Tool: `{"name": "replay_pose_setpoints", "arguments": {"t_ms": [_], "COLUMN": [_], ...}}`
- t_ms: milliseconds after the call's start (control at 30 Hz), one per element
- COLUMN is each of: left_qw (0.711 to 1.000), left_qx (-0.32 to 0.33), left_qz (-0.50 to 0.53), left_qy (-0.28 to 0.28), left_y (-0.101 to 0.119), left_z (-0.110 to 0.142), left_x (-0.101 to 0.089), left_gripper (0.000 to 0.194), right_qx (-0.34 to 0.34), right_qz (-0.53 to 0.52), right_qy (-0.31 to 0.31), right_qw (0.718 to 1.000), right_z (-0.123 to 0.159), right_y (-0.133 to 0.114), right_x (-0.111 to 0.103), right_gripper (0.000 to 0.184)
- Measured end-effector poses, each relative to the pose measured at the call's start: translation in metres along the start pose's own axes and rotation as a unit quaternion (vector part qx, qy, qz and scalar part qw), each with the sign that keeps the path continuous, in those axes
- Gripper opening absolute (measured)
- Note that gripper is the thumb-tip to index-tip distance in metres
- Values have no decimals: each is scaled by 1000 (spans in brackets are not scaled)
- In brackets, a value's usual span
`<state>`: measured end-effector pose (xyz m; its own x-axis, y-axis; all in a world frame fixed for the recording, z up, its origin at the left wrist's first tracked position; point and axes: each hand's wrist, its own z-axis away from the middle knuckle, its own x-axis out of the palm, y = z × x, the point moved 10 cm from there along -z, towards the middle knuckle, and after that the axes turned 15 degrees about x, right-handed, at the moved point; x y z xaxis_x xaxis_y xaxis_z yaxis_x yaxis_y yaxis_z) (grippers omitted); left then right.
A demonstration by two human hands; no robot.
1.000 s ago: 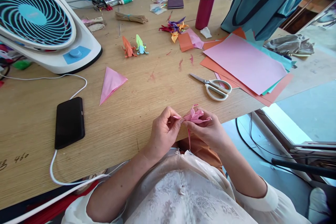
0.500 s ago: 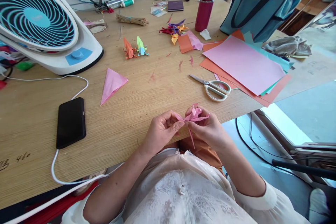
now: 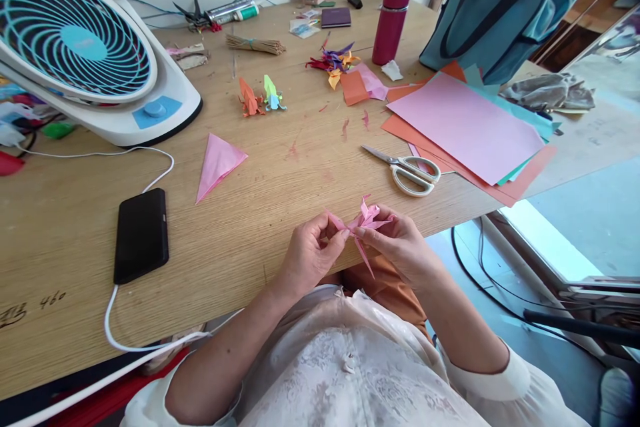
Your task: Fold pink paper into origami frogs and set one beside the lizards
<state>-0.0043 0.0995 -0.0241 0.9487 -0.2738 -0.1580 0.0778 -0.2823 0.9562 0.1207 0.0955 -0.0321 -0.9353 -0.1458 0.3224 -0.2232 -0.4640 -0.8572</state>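
Between my two hands, just over the table's front edge, is a pink origami figure [image 3: 367, 216] with several thin pointed limbs. My left hand [image 3: 314, 248] pinches one limb on its left side between thumb and fingers. With thumb and fingers, my right hand [image 3: 399, 240] grips the body from the right; part of the paper is hidden behind the fingers. One narrow point hangs down between the hands. Beyond my right hand lie white-handled scissors [image 3: 413, 175]. A folded pink paper triangle [image 3: 219, 167] rests on the table to the left.
Orange and green-blue folded figures [image 3: 260, 97] stand mid-table. Purple, red and yellow folded papers [image 3: 334, 61] lie behind. Coloured sheets [image 3: 465, 123], a maroon bottle [image 3: 391, 27] and a teal bag [image 3: 495, 20] are at right. A phone [image 3: 141, 235] and fan [image 3: 95, 53] are left.
The view has shifted slightly. The pink figure has turned a little in my fingers, its upper limb now pointing further up and left. Both hands keep hold of it.
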Motion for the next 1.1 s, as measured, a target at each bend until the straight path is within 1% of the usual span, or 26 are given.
{"name": "replay_pose_setpoints", "arguments": {"t_ms": [167,333,400,500,600,667,767,867,933,1000,1100], "left_qw": [998,997,996,989,978,970,963,963,961,957,949], "left_qx": [-24,-19,-13,-14,-16,-19,-19,-21,-27,-31,-38], "left_qz": [54,73,78,112,165,198,225,232,245,268,294], "left_qy": [6,29,45,91,124,137,143,134,124,112,104], "left_y": [-7,-11,-10,-7,-3,-2,-2,-3,-3,-2,-3], "left_z": [1,1,-1,-3,-4,-3,-2,-1,-1,-1,-1], "left_x": [3,-3,-7,-16,-21,-22,-22,-20,-17,-14,-11], "left_gripper": [26,27,28,29,30,31,32,31,31,30,30], "right_qx": [8,-10,-23,-36,-50,-95,-183,-229,-244,-244,-219], "right_qz": [11,75,91,113,125,137,169,167,172,177,154], "right_qy": [-22,-63,-75,-78,-51,-28,40,98,123,131,105], "right_qw": [1000,995,993,990,990,986,968,954,946,945,958], "right_z": [-3,-5,-5,-5,-2,5,19,29,32,31,26], "right_y": [-3,-19,-26,-30,-27,-27,-32,-34,-35,-34,-32], "right_x": [4,17,21,23,21,24,27,28,26,25,23], "right_gripper": [33,32,32,30,29,27,16,9,7,6,7]}}
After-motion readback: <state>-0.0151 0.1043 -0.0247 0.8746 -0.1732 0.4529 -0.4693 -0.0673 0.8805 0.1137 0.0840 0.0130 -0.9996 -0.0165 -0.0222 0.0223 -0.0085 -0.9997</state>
